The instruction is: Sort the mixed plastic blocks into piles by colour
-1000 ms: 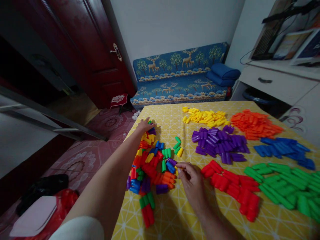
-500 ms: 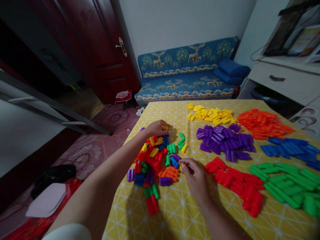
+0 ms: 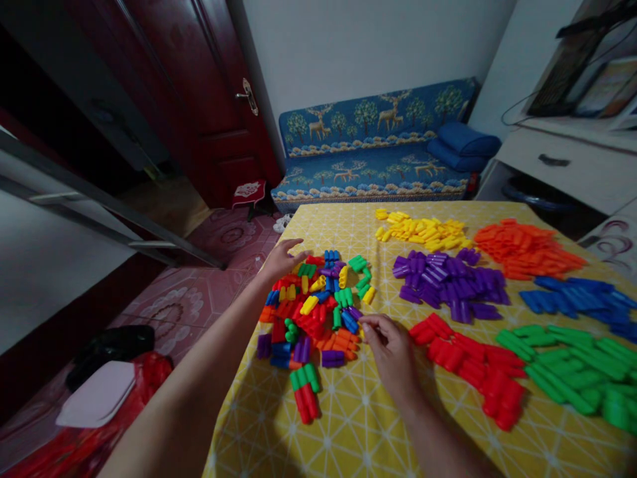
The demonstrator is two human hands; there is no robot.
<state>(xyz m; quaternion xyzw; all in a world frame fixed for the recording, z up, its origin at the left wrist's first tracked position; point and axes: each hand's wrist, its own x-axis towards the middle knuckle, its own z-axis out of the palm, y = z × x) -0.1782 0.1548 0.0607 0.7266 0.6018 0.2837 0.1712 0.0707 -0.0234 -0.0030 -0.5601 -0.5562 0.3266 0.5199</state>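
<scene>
Block pile [image 3: 313, 318]: jumbled, multicoloured short rounded plastic pieces.

Found no legible text, label, brand, number or sign; noted white marking on red stool [image 3: 247, 190] beside door [image 3: 199, 99] and framed sheets [image 3: 604, 86] above white cabinet [image 3: 572, 166], all too blurred to read.

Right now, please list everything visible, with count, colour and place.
tablecloth: one, yellow, under the piles
mixed pile: one, many colours, left
yellow pile: one, yellow, far middle
orange pile: one, orange, far right
purple pile: one, purple, centre
blue pile: one, blue, right
green pile: one, green, near right
red pile: one, red, near centre
sofa: one, blue patterned, far wall
door: one, dark red, left
left hand: one, open, touching mixed pile's far edge
right hand: one, curled, mixed pile's right edge
</scene>
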